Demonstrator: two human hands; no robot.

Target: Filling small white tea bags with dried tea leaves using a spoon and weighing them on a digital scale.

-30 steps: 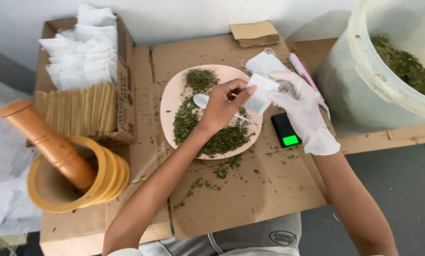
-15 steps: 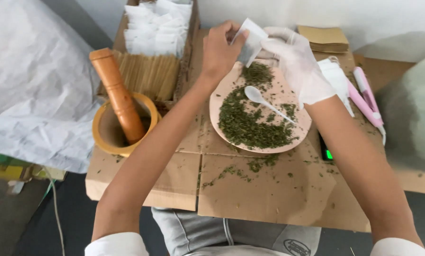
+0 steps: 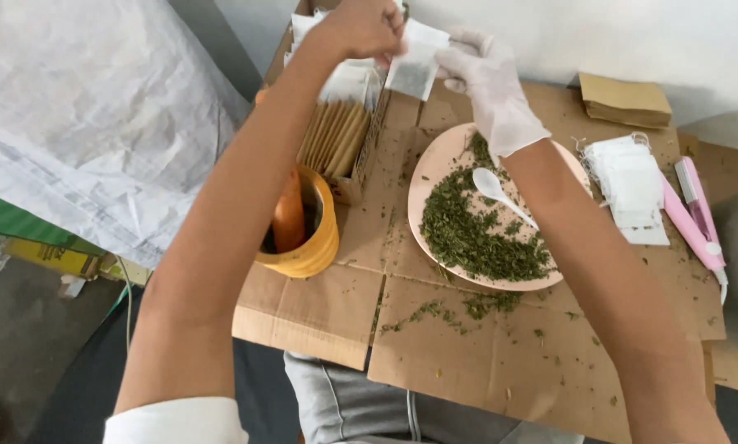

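Both hands hold one small white filter bag [image 3: 416,67] above the cardboard box at the back. My bare left hand [image 3: 360,29] pinches its upper left edge. My right hand [image 3: 488,86], in a white glove, grips its right side. Below them a pink plate [image 3: 434,168] carries a heap of dried green herb [image 3: 476,234], and a white plastic spoon [image 3: 500,193] lies on the herb.
An orange-yellow mortar [image 3: 307,238] with a wooden pestle [image 3: 289,218] stands left of the plate. The box [image 3: 348,136] holds brown envelopes and white bags. More white bags [image 3: 632,185], a pink tool [image 3: 698,226] and brown envelopes [image 3: 624,99] lie at the right. Herb crumbs dot the cardboard [image 3: 467,353].
The spoon has gone from my left hand to the plate. Both hands lifted the white bag up and back, away from the plate towards the box. The view swung left.
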